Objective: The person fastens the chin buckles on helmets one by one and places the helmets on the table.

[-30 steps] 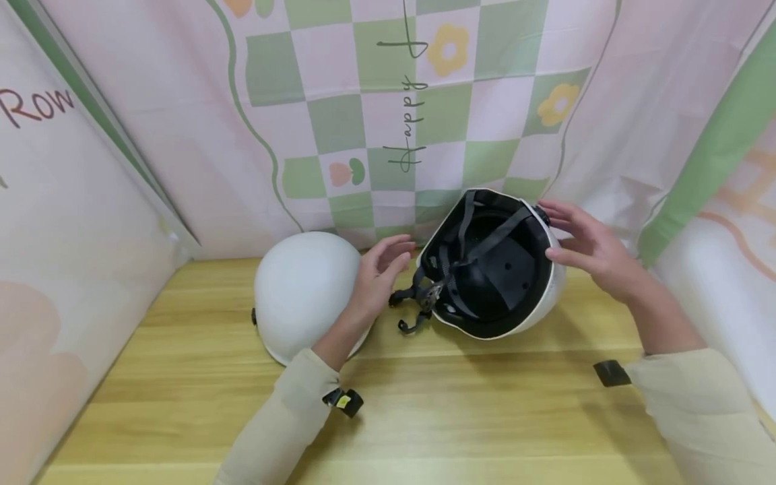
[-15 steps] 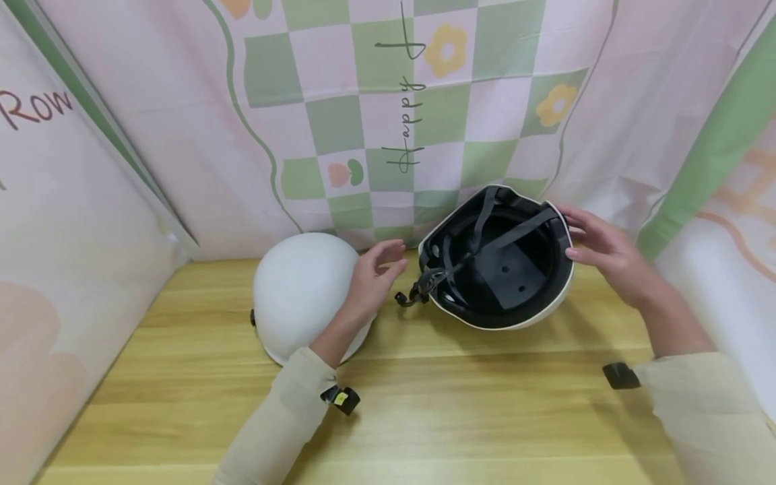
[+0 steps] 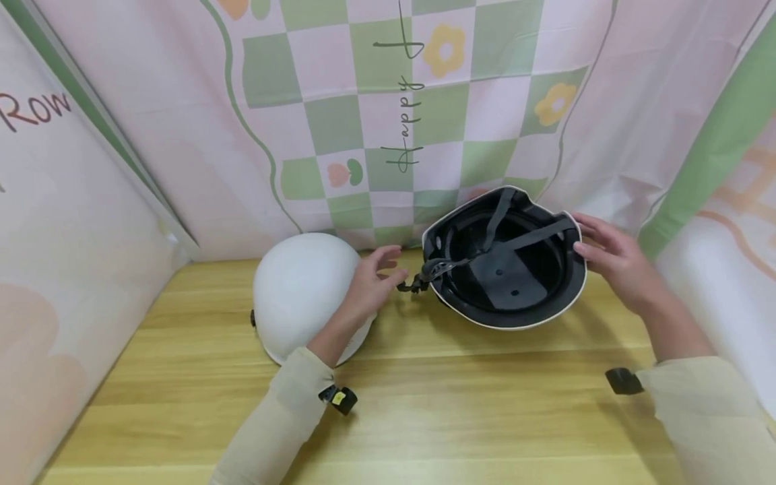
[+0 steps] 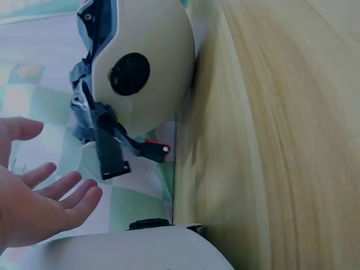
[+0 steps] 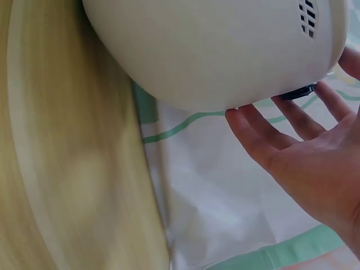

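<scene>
A white helmet with black padding and dark chin straps lies tilted on its dome, hollow side facing me. My right hand holds its right side, thumb at the rim. In the right wrist view the fingertips touch the outer shell beside a black knob. My left hand is empty, fingers spread, near the hanging strap ends. The left wrist view shows a gap between that hand and the straps. A second white helmet sits dome up beneath the left forearm.
The wooden table runs up to a checkered green and pink cloth behind the helmets. More printed cloth stands along the left side. A white and green curtain closes off the right.
The strapped helmet has turned and shifted right with my right hand, its opening tipping further upward. Its straps swung up. My left hand has dropped slightly.
</scene>
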A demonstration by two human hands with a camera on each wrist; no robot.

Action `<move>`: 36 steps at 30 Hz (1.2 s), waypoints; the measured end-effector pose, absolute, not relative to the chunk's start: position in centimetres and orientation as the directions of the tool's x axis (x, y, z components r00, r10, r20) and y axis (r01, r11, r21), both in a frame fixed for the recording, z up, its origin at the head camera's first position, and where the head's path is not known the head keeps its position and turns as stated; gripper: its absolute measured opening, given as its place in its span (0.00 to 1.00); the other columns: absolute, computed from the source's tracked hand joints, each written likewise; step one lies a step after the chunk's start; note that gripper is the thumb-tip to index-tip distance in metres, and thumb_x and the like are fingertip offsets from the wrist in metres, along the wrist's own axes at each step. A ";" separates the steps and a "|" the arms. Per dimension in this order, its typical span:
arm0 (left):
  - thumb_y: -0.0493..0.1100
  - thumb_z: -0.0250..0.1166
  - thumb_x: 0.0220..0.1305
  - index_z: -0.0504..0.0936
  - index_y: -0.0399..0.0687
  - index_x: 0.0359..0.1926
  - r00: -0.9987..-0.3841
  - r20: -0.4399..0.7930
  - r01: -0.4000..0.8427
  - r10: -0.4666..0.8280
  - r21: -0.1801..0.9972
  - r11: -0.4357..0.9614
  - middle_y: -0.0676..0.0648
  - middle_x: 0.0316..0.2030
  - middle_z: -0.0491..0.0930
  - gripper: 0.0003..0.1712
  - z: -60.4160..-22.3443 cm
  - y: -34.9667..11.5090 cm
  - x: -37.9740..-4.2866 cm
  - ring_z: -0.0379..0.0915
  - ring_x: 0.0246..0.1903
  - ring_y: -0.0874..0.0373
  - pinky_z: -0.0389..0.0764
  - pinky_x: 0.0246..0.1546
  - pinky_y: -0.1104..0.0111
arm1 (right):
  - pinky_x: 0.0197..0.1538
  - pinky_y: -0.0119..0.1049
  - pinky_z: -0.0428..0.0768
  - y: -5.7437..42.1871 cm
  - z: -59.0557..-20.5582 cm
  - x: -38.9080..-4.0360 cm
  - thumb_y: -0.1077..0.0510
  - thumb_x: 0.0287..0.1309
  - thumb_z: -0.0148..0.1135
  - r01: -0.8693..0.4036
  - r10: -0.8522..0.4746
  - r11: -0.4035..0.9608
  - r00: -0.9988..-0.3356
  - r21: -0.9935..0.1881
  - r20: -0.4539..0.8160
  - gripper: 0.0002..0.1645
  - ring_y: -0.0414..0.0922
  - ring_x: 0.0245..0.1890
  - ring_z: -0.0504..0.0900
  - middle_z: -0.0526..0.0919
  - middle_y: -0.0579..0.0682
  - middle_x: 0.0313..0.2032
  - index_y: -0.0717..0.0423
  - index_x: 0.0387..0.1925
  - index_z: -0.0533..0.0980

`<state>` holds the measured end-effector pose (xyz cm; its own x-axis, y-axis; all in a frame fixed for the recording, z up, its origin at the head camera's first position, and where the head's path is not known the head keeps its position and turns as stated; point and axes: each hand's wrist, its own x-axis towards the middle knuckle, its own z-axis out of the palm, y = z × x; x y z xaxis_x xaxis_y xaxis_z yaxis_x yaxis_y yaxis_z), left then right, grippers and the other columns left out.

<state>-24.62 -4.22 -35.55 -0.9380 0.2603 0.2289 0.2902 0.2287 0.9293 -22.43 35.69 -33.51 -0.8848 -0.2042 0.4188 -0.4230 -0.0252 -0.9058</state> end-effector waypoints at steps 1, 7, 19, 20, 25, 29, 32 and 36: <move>0.38 0.66 0.67 0.72 0.38 0.67 -0.938 0.219 0.286 0.267 0.927 0.242 0.41 0.63 0.74 0.29 -35.6 -4.2 -24.7 0.70 0.62 0.43 0.73 0.60 0.56 | 0.45 0.24 0.80 35.6 -33.5 -22.4 0.73 0.71 0.49 -0.411 -0.185 -0.014 -0.895 -0.912 0.406 0.30 0.34 0.50 0.81 0.80 0.39 0.57 0.54 0.70 0.69; 0.44 0.72 0.63 0.69 0.43 0.70 -0.925 0.199 0.306 0.325 0.895 0.323 0.42 0.66 0.71 0.37 -36.0 -4.2 -25.1 0.67 0.65 0.43 0.70 0.63 0.52 | 0.40 0.26 0.82 35.4 -33.8 -22.4 0.66 0.73 0.53 -0.333 -0.091 0.021 -0.940 -0.943 0.330 0.25 0.34 0.43 0.82 0.82 0.38 0.51 0.51 0.68 0.72; 0.53 0.75 0.57 0.53 0.54 0.79 -0.854 0.210 0.420 0.475 0.818 0.393 0.47 0.74 0.59 0.56 -36.0 -4.3 -25.6 0.59 0.70 0.45 0.68 0.64 0.49 | 0.39 0.29 0.83 35.3 -35.4 -22.7 0.72 0.72 0.49 -0.311 -0.177 -0.111 -0.929 -0.944 0.326 0.26 0.37 0.43 0.84 0.83 0.43 0.52 0.53 0.66 0.73; 0.54 0.75 0.57 0.51 0.55 0.80 -0.847 0.216 0.434 0.485 0.809 0.398 0.48 0.75 0.57 0.57 -36.0 -4.4 -25.6 0.59 0.70 0.45 0.67 0.64 0.48 | 0.40 0.29 0.83 35.4 -35.4 -22.7 0.72 0.72 0.49 -0.313 -0.185 -0.102 -0.926 -0.944 0.328 0.26 0.37 0.43 0.84 0.83 0.43 0.52 0.54 0.66 0.73; 0.55 0.76 0.55 0.45 0.62 0.81 -0.821 0.216 0.462 0.529 0.795 0.393 0.54 0.77 0.50 0.62 -35.9 -4.7 -25.7 0.57 0.71 0.47 0.67 0.64 0.48 | 0.42 0.29 0.83 35.3 -35.5 -22.7 0.72 0.72 0.49 -0.312 -0.216 -0.059 -0.923 -0.948 0.317 0.26 0.37 0.45 0.84 0.82 0.43 0.54 0.55 0.67 0.72; 0.53 0.77 0.55 0.42 0.68 0.80 -0.796 0.234 0.484 0.559 0.800 0.355 0.56 0.77 0.48 0.64 -36.0 -5.0 -25.7 0.57 0.71 0.46 0.69 0.63 0.47 | 0.42 0.30 0.83 35.0 -35.6 -22.6 0.71 0.71 0.50 -0.309 -0.228 -0.044 -0.923 -0.950 0.311 0.26 0.38 0.45 0.84 0.82 0.42 0.55 0.55 0.67 0.72; 0.53 0.77 0.55 0.42 0.71 0.80 -0.787 0.250 0.494 0.564 0.802 0.334 0.57 0.77 0.49 0.64 -36.0 -5.2 -25.6 0.57 0.71 0.44 0.70 0.61 0.45 | 0.41 0.30 0.83 34.8 -35.7 -22.5 0.72 0.71 0.51 -0.312 -0.232 -0.038 -0.921 -0.949 0.312 0.26 0.38 0.44 0.85 0.82 0.42 0.54 0.56 0.67 0.72; 0.54 0.78 0.54 0.45 0.68 0.80 -0.785 0.271 0.513 0.557 0.788 0.340 0.55 0.76 0.53 0.62 -35.9 -5.4 -25.6 0.59 0.70 0.44 0.70 0.60 0.43 | 0.41 0.29 0.83 34.7 -35.7 -22.5 0.72 0.71 0.50 -0.317 -0.239 -0.042 -0.918 -0.947 0.318 0.26 0.38 0.44 0.84 0.83 0.42 0.53 0.56 0.67 0.72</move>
<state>-25.63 -5.38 -35.88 -0.7852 0.5566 0.2714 0.5133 0.3399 0.7881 -22.50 34.67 -35.68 -0.9177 -0.2385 0.3177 -0.3171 -0.0416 -0.9475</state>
